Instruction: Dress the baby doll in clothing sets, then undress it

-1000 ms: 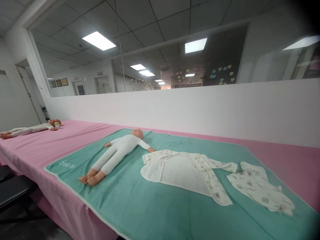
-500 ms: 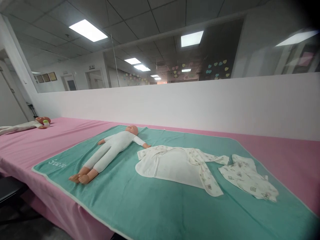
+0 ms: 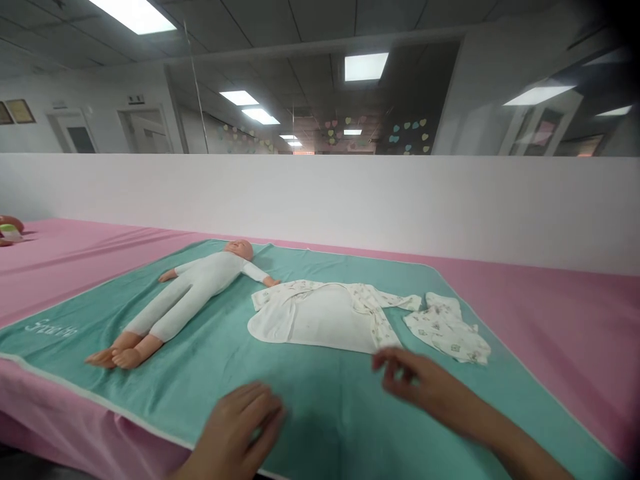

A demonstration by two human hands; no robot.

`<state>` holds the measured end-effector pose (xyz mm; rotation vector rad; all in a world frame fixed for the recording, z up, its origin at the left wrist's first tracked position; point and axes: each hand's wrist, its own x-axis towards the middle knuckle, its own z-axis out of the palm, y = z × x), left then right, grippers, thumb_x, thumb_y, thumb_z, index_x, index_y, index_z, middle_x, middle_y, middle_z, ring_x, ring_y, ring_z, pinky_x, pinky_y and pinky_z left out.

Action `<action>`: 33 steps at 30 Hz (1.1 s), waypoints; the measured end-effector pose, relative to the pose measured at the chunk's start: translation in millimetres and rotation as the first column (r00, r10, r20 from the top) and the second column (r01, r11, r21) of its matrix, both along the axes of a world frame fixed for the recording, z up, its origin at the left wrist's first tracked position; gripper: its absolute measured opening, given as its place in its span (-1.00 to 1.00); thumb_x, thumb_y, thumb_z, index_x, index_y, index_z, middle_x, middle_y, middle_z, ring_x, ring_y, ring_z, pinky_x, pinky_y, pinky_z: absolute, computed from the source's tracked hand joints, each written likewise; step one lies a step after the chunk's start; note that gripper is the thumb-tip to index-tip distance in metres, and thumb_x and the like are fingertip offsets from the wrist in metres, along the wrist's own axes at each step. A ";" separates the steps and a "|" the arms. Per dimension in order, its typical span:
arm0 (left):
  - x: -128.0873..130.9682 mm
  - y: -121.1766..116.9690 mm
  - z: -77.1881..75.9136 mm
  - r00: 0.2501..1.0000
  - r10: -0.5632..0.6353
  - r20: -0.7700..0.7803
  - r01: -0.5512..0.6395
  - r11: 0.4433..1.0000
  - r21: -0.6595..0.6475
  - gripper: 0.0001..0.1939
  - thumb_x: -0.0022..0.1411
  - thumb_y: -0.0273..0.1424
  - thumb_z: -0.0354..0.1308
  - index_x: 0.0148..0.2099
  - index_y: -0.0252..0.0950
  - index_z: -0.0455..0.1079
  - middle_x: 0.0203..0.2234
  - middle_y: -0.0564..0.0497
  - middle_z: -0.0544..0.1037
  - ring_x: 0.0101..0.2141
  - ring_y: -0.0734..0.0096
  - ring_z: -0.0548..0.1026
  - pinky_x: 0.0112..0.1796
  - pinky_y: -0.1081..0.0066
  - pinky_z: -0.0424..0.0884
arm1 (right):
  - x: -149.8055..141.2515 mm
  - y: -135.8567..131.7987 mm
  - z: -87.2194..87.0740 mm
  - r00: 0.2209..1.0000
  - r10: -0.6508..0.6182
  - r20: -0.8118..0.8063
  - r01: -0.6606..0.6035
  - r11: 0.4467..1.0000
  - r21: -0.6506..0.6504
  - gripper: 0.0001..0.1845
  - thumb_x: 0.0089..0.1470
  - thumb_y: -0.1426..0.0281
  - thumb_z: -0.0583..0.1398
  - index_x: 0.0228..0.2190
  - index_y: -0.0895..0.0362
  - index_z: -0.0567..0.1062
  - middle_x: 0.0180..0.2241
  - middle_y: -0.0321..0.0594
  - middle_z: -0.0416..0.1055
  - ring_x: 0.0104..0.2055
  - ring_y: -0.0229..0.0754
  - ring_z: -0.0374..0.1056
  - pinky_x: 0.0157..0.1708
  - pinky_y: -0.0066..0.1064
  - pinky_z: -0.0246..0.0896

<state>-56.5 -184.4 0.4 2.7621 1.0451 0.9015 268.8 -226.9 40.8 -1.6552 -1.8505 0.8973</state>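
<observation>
My left hand [image 3: 240,430] is over the front of the green blanket [image 3: 310,413], its fingers loosely bent and a little blurred, holding nothing. Beyond the blanket's middle lies a white baby shirt [image 3: 330,320] with small prints, spread open, its sleeves out to the sides. My right hand [image 3: 413,380] hovers by the shirt's lower right sleeve, fingers curved and apart, empty; whether it touches the sleeve I cannot tell. Right of the shirt are printed baby pants [image 3: 450,327], laid flat. A baby doll [image 3: 205,277] in a white bodysuit lies on its back at the left, one hand near the shirt.
Pink cloth [image 3: 565,320] covers the table under the blanket. At the far left edge, part of another doll [image 3: 10,223] shows beside a green-capped bottle [image 3: 11,232]. A low white wall [image 3: 320,200] with a window above it runs along the back.
Both my hands have come into view from below, over the near part of the blanket. The view has turned to the right, so the dolls and clothes appear farther left.
</observation>
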 end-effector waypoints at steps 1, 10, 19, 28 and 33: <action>23.1 18.2 1.9 0.994 -0.085 -0.070 0.081 0.995 -0.064 -0.82 0.22 -0.41 -0.05 -0.30 -0.12 0.37 -0.49 0.06 0.47 -0.44 0.37 0.42 -0.43 0.36 0.35 | 7.1 21.5 -2.1 0.983 -0.158 0.093 0.150 0.985 0.083 -0.54 0.03 0.01 0.05 -0.07 -0.10 0.35 -0.18 -0.20 0.38 -0.26 -0.11 0.34 -0.36 -0.33 0.23; 148.4 125.3 -15.2 0.924 -0.246 -0.293 0.263 0.965 0.020 -0.81 0.26 -0.26 0.01 -0.18 -0.22 0.36 -0.25 0.00 0.41 -0.21 0.30 0.33 -0.23 0.30 0.21 | 65.5 107.9 -65.5 0.827 -0.459 0.324 0.372 0.880 0.296 -0.56 0.10 0.05 -0.06 -0.60 0.11 0.21 -0.62 -0.33 0.22 -0.52 -0.23 0.19 -0.52 -0.44 -0.11; 134.6 119.5 -1.9 0.921 -0.338 -0.196 0.346 0.938 0.010 -0.87 0.19 -0.44 -0.03 -0.39 -0.29 0.28 -0.47 0.04 0.39 -0.40 0.44 0.30 -0.34 0.38 0.19 | 99.6 131.2 -61.5 0.703 -0.695 0.151 0.640 0.711 0.290 -0.50 0.07 -0.06 -0.10 -0.46 0.09 0.33 -0.54 -0.22 0.37 -0.45 -0.13 0.30 -0.44 -0.36 0.08; 132.3 117.3 -2.2 0.899 -0.423 -0.110 0.391 0.891 -0.232 -0.67 0.27 -0.33 -0.09 -0.53 -0.31 0.21 -0.60 0.10 0.34 -0.52 0.53 0.27 -0.48 0.47 0.11 | 154.3 147.6 -71.6 0.507 -0.823 0.255 0.763 0.567 0.311 -0.48 -0.04 -0.01 0.06 -0.19 0.11 0.34 -0.28 -0.06 0.42 -0.20 0.07 0.33 -0.25 -0.21 0.12; 134.6 121.1 -2.3 0.931 -0.361 -0.050 0.327 0.888 -0.324 -0.63 0.29 -0.25 -0.12 -0.49 -0.30 0.27 -0.60 0.11 0.36 -0.53 0.53 0.29 -0.47 0.48 0.11 | 167.7 142.9 -78.5 0.651 -0.755 0.084 0.679 0.628 0.379 -0.72 -0.04 0.16 0.09 -0.40 0.12 0.37 -0.40 -0.21 0.40 -0.36 -0.14 0.31 -0.33 -0.35 0.16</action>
